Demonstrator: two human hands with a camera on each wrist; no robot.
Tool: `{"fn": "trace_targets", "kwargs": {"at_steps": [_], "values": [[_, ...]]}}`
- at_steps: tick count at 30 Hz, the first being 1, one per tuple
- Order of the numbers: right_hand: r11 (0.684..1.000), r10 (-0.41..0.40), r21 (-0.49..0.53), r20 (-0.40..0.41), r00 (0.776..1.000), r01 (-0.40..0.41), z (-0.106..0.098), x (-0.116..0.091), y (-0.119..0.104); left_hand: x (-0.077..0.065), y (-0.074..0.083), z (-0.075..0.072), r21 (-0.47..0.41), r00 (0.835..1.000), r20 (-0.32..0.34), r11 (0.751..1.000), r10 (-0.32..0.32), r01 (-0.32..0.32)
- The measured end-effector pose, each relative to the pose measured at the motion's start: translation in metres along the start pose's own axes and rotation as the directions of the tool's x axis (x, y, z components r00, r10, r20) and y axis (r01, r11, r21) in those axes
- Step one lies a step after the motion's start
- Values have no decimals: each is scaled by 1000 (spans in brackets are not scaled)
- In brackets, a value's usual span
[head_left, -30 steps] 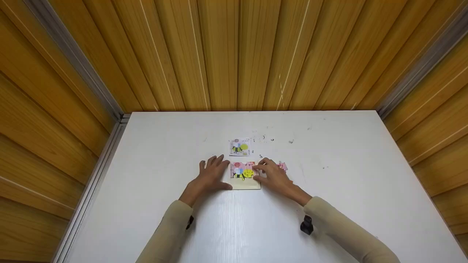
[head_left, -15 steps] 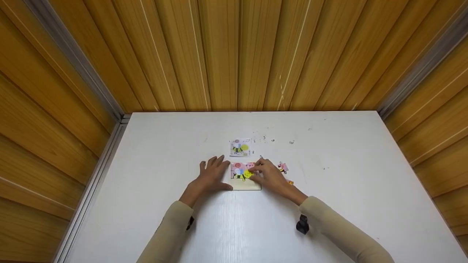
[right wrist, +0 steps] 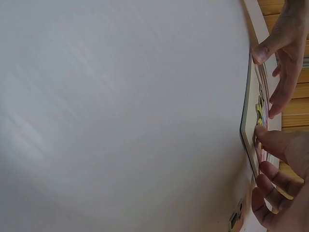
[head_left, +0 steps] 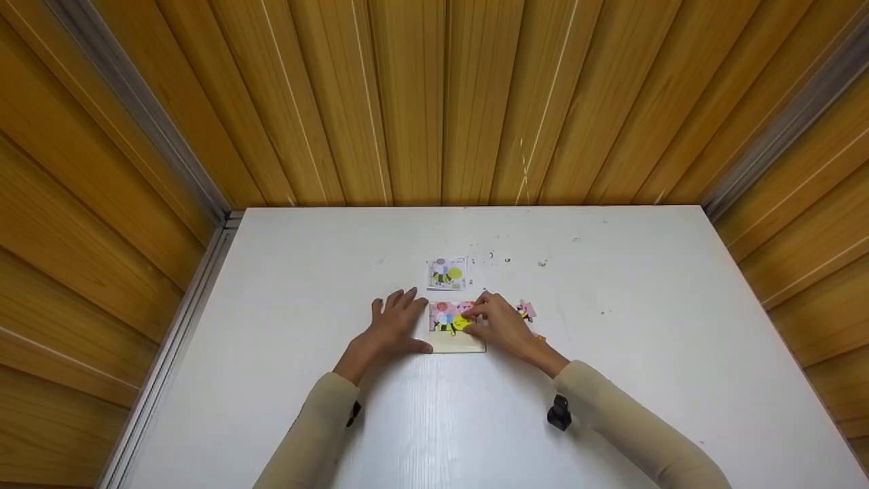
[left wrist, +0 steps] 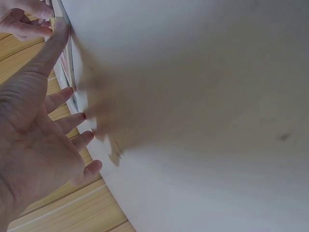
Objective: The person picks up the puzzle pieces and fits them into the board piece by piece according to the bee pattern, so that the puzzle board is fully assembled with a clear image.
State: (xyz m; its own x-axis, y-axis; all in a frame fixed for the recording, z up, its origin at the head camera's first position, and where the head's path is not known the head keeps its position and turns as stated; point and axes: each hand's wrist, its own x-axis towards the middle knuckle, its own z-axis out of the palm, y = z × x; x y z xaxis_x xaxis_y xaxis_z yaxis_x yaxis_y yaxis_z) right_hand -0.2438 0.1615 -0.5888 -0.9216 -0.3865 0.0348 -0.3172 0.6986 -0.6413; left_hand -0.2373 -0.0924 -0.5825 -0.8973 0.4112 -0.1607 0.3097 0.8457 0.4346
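A square puzzle board (head_left: pixel 457 343) lies on the table, its upper part covered by joined puzzle pieces (head_left: pixel 443 317) that show a bee on pink. My left hand (head_left: pixel 390 331) has its fingers spread on the board's left side, the thumb at the lower left corner; in the left wrist view this hand (left wrist: pixel 38 130) is nearly straight-fingered. My right hand (head_left: pixel 506 326) pinches a yellow puzzle piece (head_left: pixel 463 322) between thumb and fingers at the right of the joined pieces. The right wrist view shows that thumb (right wrist: pixel 275 142) low over the board; the hand partly hides the piece.
Behind the board lies a printed picture card (head_left: pixel 446 274) with a similar bee. Loose puzzle pieces (head_left: pixel 525 311) lie right of the right hand, one orange piece (head_left: pixel 540 337) partly behind the wrist. A wood-panelled wall (head_left: pixel 441 102) borders the white table (head_left: pixel 305 258).
My right hand has moved slightly left over the board with the yellow piece, then nearly stopped, uncovering loose pieces to its right. The left hand has stayed in place.
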Motion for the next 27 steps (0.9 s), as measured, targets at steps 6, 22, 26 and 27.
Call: {"fn": "trace_targets", "kwargs": {"at_steps": [6, 22, 26, 27], "values": [[1000, 1, -19, 21, 1000, -1, -2, 0, -2, 0, 0, 1, 1, 1000, 4, 1000, -4, 4], [999, -25, 27, 33, 999, 24, -5, -1, 2, 1, 1, -1, 0, 1000, 16, 1000, -23, 23], [999, -35, 18, 4, 999, 35, -9, -4, 6, 0, 2, -1, -8, 999, 22, 1000, -25, 25], [999, -32, 16, -2, 999, 32, -9, -5, 6, -1, 1, -1, -7, 1000, 17, 1000, -20, 21]]}}
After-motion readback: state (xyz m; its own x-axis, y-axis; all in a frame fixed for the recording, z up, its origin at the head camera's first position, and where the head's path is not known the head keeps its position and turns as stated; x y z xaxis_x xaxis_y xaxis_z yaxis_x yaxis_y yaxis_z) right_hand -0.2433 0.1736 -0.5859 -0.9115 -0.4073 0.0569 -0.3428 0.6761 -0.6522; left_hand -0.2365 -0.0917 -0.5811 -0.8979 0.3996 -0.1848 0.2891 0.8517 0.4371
